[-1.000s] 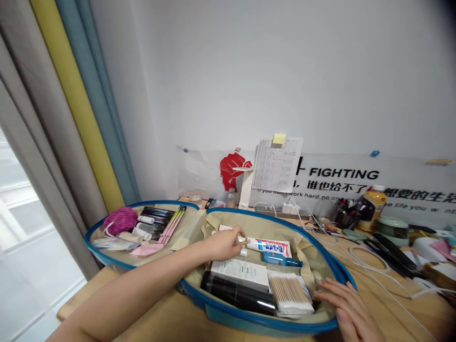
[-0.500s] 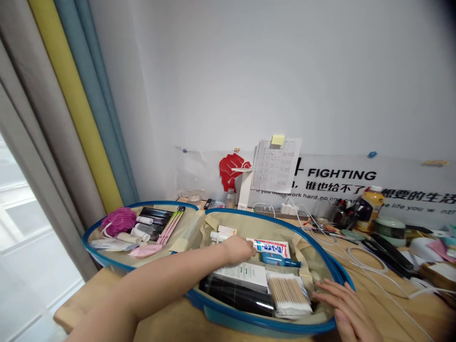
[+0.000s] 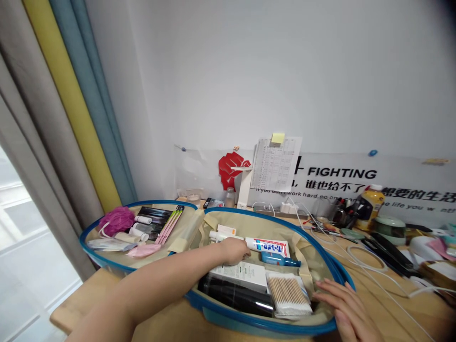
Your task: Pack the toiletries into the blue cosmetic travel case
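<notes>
My left hand [image 3: 235,250] is inside the right half of an open blue-rimmed case [image 3: 261,327], its fingers curled down. Whatever lies under those fingers is hidden. Just right of them is a toothpaste tube [image 3: 269,246], above a blue tube [image 3: 280,259]. A white tube [image 3: 223,236] lies partly behind the hand. Nearer me are a white box [image 3: 245,274], a black glossy item [image 3: 237,295] and a pack of cotton swabs [image 3: 289,292]. My right hand [image 3: 347,304] rests at the case's right rim, fingers stretched out, holding nothing.
The case's left half holds a purple bath puff [image 3: 117,221], pink toothbrushes [image 3: 170,225], small bottles [image 3: 138,232] and a pink item [image 3: 144,251]. On the desk [image 3: 377,294] to the right are white cables [image 3: 366,259], a yellow bottle [image 3: 368,209] and a lidded jar [image 3: 390,230].
My left hand has drawn slightly left, away from the toothpaste tube, so more of the tube shows. My right hand has stayed at the rim.
</notes>
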`<state>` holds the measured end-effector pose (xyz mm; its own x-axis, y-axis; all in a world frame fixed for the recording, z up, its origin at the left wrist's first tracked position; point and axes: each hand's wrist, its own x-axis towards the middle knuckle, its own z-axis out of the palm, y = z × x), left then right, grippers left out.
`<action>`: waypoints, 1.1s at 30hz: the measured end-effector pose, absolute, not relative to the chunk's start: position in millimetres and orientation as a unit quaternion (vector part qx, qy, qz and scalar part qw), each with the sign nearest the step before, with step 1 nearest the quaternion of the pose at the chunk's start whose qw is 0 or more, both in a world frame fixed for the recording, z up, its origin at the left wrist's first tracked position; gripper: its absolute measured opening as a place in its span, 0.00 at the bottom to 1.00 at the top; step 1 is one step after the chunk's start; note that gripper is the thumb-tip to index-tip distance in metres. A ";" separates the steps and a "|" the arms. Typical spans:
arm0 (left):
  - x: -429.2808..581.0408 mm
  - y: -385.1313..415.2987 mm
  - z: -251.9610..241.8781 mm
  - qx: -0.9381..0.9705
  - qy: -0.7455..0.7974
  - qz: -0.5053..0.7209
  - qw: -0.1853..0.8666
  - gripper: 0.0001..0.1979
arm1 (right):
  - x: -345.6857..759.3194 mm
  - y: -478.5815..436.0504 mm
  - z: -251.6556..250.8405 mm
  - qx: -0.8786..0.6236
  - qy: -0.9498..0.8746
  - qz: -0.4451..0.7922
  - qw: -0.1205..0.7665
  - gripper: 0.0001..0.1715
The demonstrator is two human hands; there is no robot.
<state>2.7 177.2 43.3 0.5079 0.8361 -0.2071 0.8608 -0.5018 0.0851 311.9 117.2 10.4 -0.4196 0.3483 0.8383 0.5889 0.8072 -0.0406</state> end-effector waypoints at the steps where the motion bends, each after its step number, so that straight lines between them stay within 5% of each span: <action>1: 2.4 177.6 42.3 0.863 0.492 -0.064 0.093 0.15 | 312.0 117.2 10.7 -0.278 -0.833 -0.135 0.458 0.14; 22: 0.4 172.6 59.7 0.801 0.563 0.048 0.198 0.15 | 310.0 116.4 12.0 -0.282 -0.833 -0.132 0.456 0.14; 33: -3.6 187.4 60.7 0.613 0.613 0.177 0.466 0.15 | 314.1 118.5 7.1 -0.287 -0.829 -0.126 0.462 0.16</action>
<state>-3.6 187.4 60.7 0.1862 0.9166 -0.3539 0.5861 0.1854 0.7887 314.1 118.5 7.1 -0.4079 0.3602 0.8390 0.5931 0.8032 -0.0565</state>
